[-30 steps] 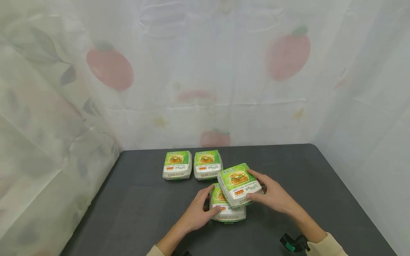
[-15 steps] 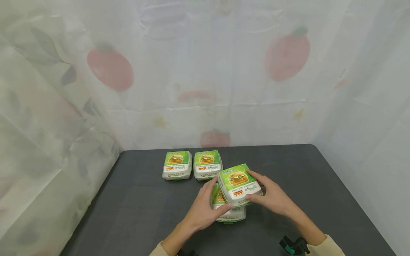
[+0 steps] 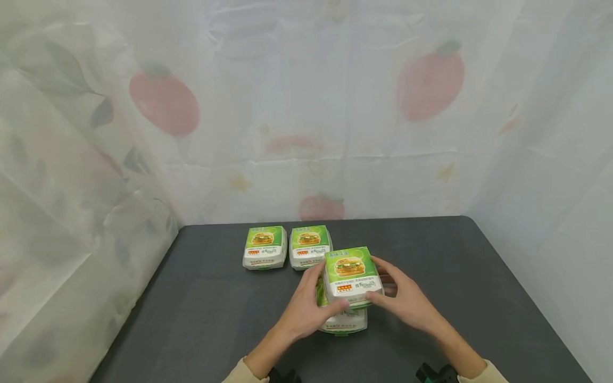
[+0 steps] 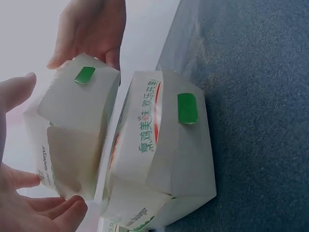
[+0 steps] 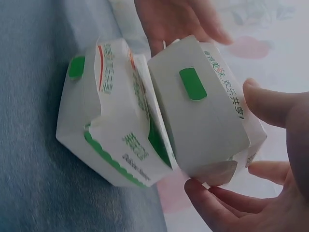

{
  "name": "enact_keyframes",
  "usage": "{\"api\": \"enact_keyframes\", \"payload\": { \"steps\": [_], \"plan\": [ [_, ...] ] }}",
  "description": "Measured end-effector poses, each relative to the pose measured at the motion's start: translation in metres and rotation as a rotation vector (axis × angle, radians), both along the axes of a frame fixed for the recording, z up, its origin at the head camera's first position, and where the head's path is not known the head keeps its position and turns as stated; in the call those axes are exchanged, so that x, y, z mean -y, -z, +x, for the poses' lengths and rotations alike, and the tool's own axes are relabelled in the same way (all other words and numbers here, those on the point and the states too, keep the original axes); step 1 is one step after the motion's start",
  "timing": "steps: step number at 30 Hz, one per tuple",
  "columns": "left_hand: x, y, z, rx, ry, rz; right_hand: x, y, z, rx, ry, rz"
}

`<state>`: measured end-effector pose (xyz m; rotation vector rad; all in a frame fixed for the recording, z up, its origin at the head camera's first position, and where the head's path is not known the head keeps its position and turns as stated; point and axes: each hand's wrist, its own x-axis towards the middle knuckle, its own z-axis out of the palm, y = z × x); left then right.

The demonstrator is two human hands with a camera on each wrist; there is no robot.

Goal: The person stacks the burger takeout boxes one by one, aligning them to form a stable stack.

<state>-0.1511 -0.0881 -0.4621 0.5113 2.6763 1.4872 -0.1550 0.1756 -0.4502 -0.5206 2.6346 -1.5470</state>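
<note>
Just above another box, my right hand [image 3: 407, 298] grips a green-and-white burger box [image 3: 351, 276] by its right side, thumb at the front. My left hand [image 3: 304, 311] holds the same box from the left, its fingers [image 4: 63, 212] against the box side in the left wrist view. Below it a second burger box [image 3: 347, 322] sits on the table, mostly covered in the head view. Both wrist views show the upper box [image 5: 203, 111] over the lower box [image 5: 111, 116], their near faces bearing green tabs. Whether the two boxes touch is hard to tell.
Two more burger boxes, a left one [image 3: 264, 247] and a right one [image 3: 310, 247], stand side by side near the back of the dark table [image 3: 206, 319]. A pale printed curtain [image 3: 306, 106] hangs behind the table and along its sides.
The upper box has shifted slightly left and turned to face straighter over the lower one. My left hand has moved from the lower box up to the upper box's left side.
</note>
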Motion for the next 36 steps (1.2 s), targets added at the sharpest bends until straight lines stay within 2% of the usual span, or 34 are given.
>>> {"api": "enact_keyframes", "payload": {
  "steps": [11, 20, 30, 36],
  "plan": [
    [0.015, -0.001, -0.002, 0.004, 0.018, 0.087, 0.015, -0.001, 0.007, 0.041, 0.003, -0.093],
    [0.021, 0.005, 0.004, 0.000, 0.022, 0.066, 0.020, 0.006, 0.012, 0.048, -0.027, -0.111],
    [0.024, 0.005, 0.006, -0.020, 0.047, 0.079, 0.022, 0.012, 0.013, 0.047, 0.019, -0.085],
    [0.032, 0.003, 0.005, 0.004, 0.055, 0.059, 0.023, 0.011, 0.014, 0.049, 0.019, -0.096]
  ]
}}
